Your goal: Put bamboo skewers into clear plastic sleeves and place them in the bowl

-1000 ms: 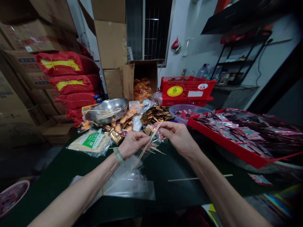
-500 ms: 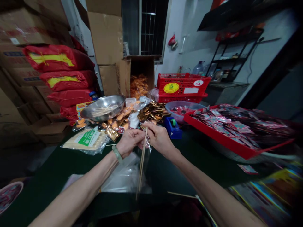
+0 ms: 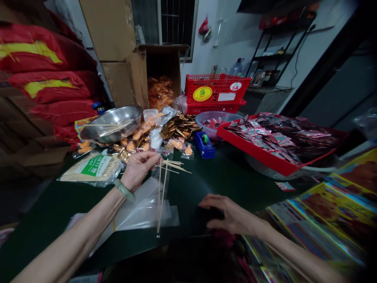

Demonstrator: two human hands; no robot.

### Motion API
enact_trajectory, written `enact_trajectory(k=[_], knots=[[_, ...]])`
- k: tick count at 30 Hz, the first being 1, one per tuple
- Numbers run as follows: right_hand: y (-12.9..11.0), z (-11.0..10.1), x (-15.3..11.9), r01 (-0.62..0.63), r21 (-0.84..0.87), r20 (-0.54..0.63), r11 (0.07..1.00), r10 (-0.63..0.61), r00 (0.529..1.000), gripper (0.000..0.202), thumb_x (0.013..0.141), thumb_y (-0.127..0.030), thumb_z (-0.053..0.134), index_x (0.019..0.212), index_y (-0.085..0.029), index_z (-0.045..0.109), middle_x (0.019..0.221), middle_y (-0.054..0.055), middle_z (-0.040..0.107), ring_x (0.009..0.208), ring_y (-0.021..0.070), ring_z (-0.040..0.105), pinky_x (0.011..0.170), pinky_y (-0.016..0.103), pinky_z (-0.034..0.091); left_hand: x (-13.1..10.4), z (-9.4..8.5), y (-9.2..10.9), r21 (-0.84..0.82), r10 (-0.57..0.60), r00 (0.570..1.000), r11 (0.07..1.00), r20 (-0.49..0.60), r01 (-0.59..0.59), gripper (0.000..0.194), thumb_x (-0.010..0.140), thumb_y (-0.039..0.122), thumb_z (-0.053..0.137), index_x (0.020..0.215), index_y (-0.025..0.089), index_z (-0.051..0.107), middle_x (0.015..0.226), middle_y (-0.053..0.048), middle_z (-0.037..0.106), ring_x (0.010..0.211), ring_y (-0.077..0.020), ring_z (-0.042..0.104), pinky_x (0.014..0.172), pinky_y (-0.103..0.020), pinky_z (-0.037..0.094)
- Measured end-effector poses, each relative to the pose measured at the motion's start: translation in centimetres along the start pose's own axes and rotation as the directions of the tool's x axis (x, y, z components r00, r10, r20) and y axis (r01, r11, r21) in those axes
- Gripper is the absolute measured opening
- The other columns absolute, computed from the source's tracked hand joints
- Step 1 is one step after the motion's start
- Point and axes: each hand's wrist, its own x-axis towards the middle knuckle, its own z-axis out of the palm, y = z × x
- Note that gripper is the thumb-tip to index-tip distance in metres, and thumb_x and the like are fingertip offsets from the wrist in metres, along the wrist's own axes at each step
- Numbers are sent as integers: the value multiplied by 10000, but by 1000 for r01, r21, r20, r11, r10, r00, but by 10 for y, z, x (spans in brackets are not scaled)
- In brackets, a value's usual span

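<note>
My left hand (image 3: 139, 169), a pale green bangle on its wrist, pinches the top of a narrow clear plastic bag (image 3: 166, 184). Two thin bamboo sticks (image 3: 160, 200) hang down in it, meeting at the bottom. Just behind, several loose sticks (image 3: 178, 166) fan out on the dark green table (image 3: 188, 192). My right hand (image 3: 228, 214) is apart from the bag, near the table's front edge, fingers spread and nothing visible in them. Flat clear bags (image 3: 141, 214) lie under my left forearm. A packet of sticks (image 3: 92, 169) is left of my left hand.
Behind are a metal bowl (image 3: 118, 131) with sticks, a heap of golden packets (image 3: 179, 127) and orange wrapped pieces (image 3: 141, 133). A blue tape dispenser (image 3: 205, 146) stands mid-table. A red tray (image 3: 262, 161) of sachets and yellow printed packages (image 3: 326, 204) fill the right.
My right hand has let go and moved down to the right, opening. My left hand still holds the bag with the sticks. The view has turned slightly right and down.
</note>
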Motion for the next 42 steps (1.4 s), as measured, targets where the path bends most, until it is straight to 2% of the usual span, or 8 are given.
enact_trajectory(k=[2, 5, 7, 11, 16, 23, 33, 42], knots=[[-4, -12, 24, -22, 31, -124, 999, 26, 992, 213, 854, -269, 438, 983, -170, 575, 890, 57, 577, 764, 129, 557, 681, 236, 441, -3, 3, 2, 28, 14, 1000, 1000, -15, -14, 150, 637, 258, 684, 630, 109, 663, 573, -8, 609, 526, -73, 493, 484, -170, 374], [-6, -15, 74, -161, -226, -232, 961, 108, 967, 282, 908, -202, 295, 1024, -171, 551, 961, 71, 566, 865, 126, 553, 732, 221, 426, -7, 6, 5, 13, -23, 1000, 1000, 0, 23, 180, 655, 283, 663, 619, 107, 662, 602, -26, 616, 542, -86, 500, 481, -182, 371], [-5, -8, 111, -216, -332, -213, 918, 151, 965, 247, 885, -217, 381, 1072, -159, 532, 1025, 95, 551, 933, 167, 543, 761, 260, 428, -9, 6, 8, -10, -38, 999, 999, 1, 38, 211, 661, 310, 655, 616, 104, 658, 620, -37, 617, 558, -96, 508, 474, -185, 367], [-3, 12, 158, -224, -441, -78, 869, 211, 974, 174, 821, -238, 531, 922, -107, 583, 939, 88, 586, 869, 192, 568, 735, 340, 460, -11, 1, 14, -55, -46, 999, 997, -7, 45, 247, 667, 343, 652, 642, 98, 657, 637, -52, 617, 582, -110, 518, 463, -184, 365], [4, 20, 161, -207, -527, 43, 824, 269, 962, 220, 840, -273, 516, 990, -118, 557, 1001, 65, 572, 897, 174, 559, 774, 375, 463, -13, -11, 13, -62, -66, 997, 996, -32, 64, 252, 670, 339, 655, 665, 88, 656, 645, -57, 615, 580, -112, 516, 457, -182, 365], [4, 15, 167, -247, -571, 104, 783, 367, 924, 256, 837, -291, 518, 1036, -131, 540, 1035, 66, 562, 904, 178, 559, 774, 381, 466, -16, -12, 12, -77, -78, 997, 994, -26, 76, 230, 676, 324, 649, 661, 94, 650, 648, -53, 615, 584, -111, 515, 462, -181, 365], [6, 10, 147, -271, -513, 36, 815, 336, 941, 274, 854, -306, 486, 1068, -138, 517, 1035, 66, 557, 891, 175, 560, 764, 376, 465, -21, -9, 15, -60, -83, 997, 995, 8, 83, 274, 672, 363, 649, 655, 90, 650, 644, -63, 621, 559, -107, 515, 451, -184, 357], [-8, 15, 178, -275, -435, 132, 857, 362, 923, 228, 833, -283, 526, 997, -128, 557, 1005, 59, 575, 893, 173, 564, 775, 378, 464, -25, -13, 20, -55, -94, 996, 994, -6, 93, 255, 662, 341, 656, 633, 88, 641, 607, -55, 615, 537, -103, 515, 446, -182, 354]])
